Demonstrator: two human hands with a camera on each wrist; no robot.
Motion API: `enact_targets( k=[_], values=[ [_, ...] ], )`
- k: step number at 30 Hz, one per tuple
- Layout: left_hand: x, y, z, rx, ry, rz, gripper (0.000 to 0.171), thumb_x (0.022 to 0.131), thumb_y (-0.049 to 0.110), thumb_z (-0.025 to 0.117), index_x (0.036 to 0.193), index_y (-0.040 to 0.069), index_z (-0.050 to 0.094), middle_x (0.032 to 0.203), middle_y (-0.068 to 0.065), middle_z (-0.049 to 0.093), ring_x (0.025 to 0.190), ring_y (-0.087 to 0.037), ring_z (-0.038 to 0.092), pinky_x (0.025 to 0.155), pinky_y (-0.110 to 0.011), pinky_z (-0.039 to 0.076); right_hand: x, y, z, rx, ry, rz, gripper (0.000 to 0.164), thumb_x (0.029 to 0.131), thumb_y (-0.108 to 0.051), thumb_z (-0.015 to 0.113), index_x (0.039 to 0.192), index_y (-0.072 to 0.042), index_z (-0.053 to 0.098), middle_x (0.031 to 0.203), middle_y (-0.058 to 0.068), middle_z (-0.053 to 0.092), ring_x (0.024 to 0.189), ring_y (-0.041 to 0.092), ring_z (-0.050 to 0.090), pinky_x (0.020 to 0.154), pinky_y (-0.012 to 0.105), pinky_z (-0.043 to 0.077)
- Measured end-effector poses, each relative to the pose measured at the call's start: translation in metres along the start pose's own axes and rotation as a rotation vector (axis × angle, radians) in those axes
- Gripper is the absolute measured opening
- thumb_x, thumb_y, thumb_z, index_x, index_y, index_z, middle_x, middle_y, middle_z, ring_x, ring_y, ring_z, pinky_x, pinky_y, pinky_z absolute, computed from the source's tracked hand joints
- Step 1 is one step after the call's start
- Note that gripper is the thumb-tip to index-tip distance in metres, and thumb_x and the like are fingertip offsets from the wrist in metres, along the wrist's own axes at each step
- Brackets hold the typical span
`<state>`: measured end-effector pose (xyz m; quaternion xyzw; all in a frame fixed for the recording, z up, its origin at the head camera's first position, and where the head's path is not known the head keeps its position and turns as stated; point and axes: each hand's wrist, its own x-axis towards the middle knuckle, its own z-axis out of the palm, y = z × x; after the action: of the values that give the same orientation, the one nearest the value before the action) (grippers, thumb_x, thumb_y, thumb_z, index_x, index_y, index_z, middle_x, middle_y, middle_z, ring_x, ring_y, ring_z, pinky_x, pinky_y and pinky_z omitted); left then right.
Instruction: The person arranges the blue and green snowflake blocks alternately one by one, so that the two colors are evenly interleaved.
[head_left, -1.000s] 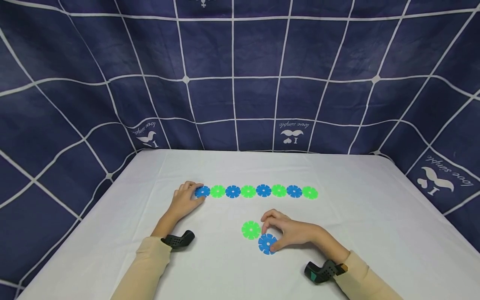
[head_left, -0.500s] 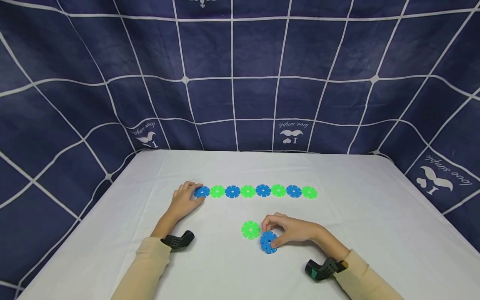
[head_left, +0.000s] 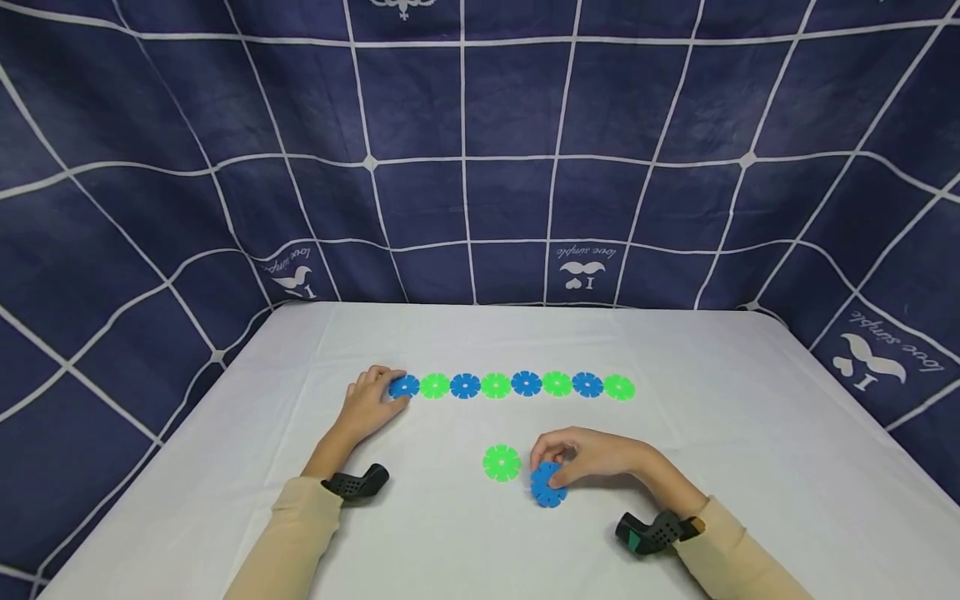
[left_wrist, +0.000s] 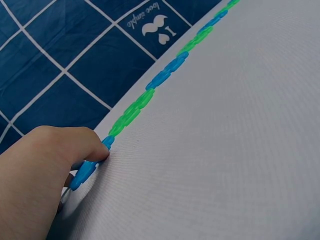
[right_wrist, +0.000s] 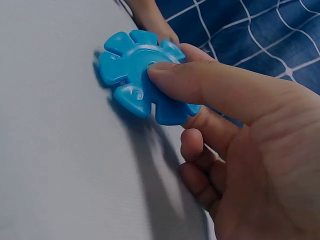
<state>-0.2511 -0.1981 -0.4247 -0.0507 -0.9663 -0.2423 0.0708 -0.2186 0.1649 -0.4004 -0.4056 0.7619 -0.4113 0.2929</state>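
Note:
Low over the front middle, my right hand (head_left: 588,454) pinches a blue notched interlocking disc (right_wrist: 135,75), thumb flat on its face and a finger behind. That disc is tilted off the cloth. Left of it a loose green notched disc (head_left: 501,462) lies flat. Farther back, several blue and green discs alternate in a straight row, edges meeting. My left hand (head_left: 370,406) grips the row's leftmost blue disc (left_wrist: 83,175) between thumb and fingers at its edges. A green disc (left_wrist: 132,112) adjoins it. The far fingertips of the left hand are mostly hidden in the left wrist view.
A white cloth (head_left: 720,417) covers the table. Dark blue curtain (head_left: 510,200) with white grid lines rises behind the back edge and along both sides. The row's right end is a green disc (head_left: 619,387).
My right hand has lifted and tilted the blue disc from the cloth and drawn it slightly right, away from the loose green disc. The left hand and the row stay put.

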Motion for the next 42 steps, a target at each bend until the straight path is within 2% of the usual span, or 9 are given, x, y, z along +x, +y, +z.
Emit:
enact_targets(
  k=[11,16,19,22,25,28,30,36,42],
  values=[
    [-0.001,-0.001,-0.001,-0.003,0.013,0.010,0.053,0.082,0.033,0.057,0.128,0.008,0.049,0.126,-0.017,0.045,0.117,-0.033,0.039,0.088,-0.047,0.028,-0.011,0.000,-0.026,0.018,0.080,0.019,0.023,0.080,-0.011,0.063,0.103,-0.011,0.060,0.093,-0.002,0.059,0.079,0.004,0.049,0.070,0.022,0.042],
    [-0.001,-0.001,-0.001,0.001,0.020,0.009,0.053,0.082,0.033,0.057,0.128,0.008,0.049,0.125,-0.016,0.045,0.116,-0.032,0.039,0.088,-0.046,0.028,-0.020,0.007,-0.040,0.050,0.131,0.041,0.025,0.082,-0.007,0.060,0.107,-0.007,0.057,0.084,-0.007,0.053,0.072,0.003,0.046,0.065,0.021,0.039],
    [-0.001,-0.001,-0.001,0.002,0.014,-0.002,0.053,0.082,0.033,0.057,0.128,0.008,0.049,0.126,-0.016,0.045,0.116,-0.032,0.039,0.088,-0.047,0.028,-0.027,0.013,-0.048,0.093,0.166,0.053,0.025,0.083,-0.005,0.057,0.108,-0.005,0.054,0.084,-0.006,0.056,0.074,0.004,0.050,0.068,0.022,0.040],
    [-0.001,-0.001,0.000,0.000,0.009,-0.010,0.053,0.082,0.033,0.057,0.128,0.009,0.049,0.126,-0.016,0.044,0.117,-0.032,0.038,0.089,-0.047,0.028,-0.033,0.019,-0.055,0.138,0.211,0.064,0.023,0.084,-0.006,0.057,0.107,-0.007,0.053,0.090,-0.006,0.058,0.078,0.004,0.054,0.072,0.023,0.043],
    [-0.001,-0.001,0.000,-0.002,0.010,-0.009,0.053,0.082,0.033,0.057,0.128,0.008,0.049,0.126,-0.016,0.044,0.117,-0.032,0.038,0.089,-0.047,0.028,-0.039,0.026,-0.062,0.147,0.265,0.060,0.022,0.085,-0.008,0.056,0.107,-0.009,0.051,0.088,-0.006,0.058,0.076,0.004,0.054,0.071,0.025,0.043],
    [-0.001,-0.001,0.000,-0.004,0.010,-0.008,0.053,0.082,0.033,0.057,0.128,0.008,0.049,0.126,-0.016,0.044,0.117,-0.032,0.038,0.089,-0.047,0.028,-0.045,0.033,-0.068,0.138,0.337,0.057,0.025,0.086,-0.009,0.056,0.110,-0.005,0.048,0.082,-0.007,0.057,0.072,0.004,0.053,0.070,0.026,0.043],
    [-0.001,-0.001,0.000,-0.005,0.009,-0.007,0.053,0.082,0.033,0.057,0.128,0.008,0.049,0.126,-0.016,0.044,0.117,-0.032,0.038,0.089,-0.046,0.027,-0.050,0.037,-0.071,0.136,0.400,0.089,0.028,0.086,-0.011,0.057,0.111,-0.003,0.046,0.078,-0.008,0.056,0.071,0.005,0.052,0.071,0.027,0.041],
    [-0.001,-0.001,0.000,-0.006,0.007,-0.001,0.053,0.082,0.033,0.057,0.128,0.008,0.049,0.126,-0.016,0.044,0.117,-0.032,0.038,0.089,-0.046,0.027,-0.062,0.050,-0.080,0.129,0.615,0.245,0.032,0.085,-0.020,0.060,0.113,-0.010,0.047,0.080,-0.010,0.058,0.073,0.007,0.052,0.073,0.028,0.040],
    [0.000,0.000,0.000,-0.001,0.011,0.005,0.053,0.082,0.032,0.057,0.128,0.008,0.049,0.126,-0.016,0.044,0.117,-0.032,0.038,0.089,-0.047,0.027,-0.074,0.061,-0.084,0.106,0.782,0.278,0.036,0.086,-0.025,0.059,0.116,-0.011,0.044,0.078,-0.012,0.056,0.071,0.006,0.051,0.065,0.023,0.044]
  ],
)
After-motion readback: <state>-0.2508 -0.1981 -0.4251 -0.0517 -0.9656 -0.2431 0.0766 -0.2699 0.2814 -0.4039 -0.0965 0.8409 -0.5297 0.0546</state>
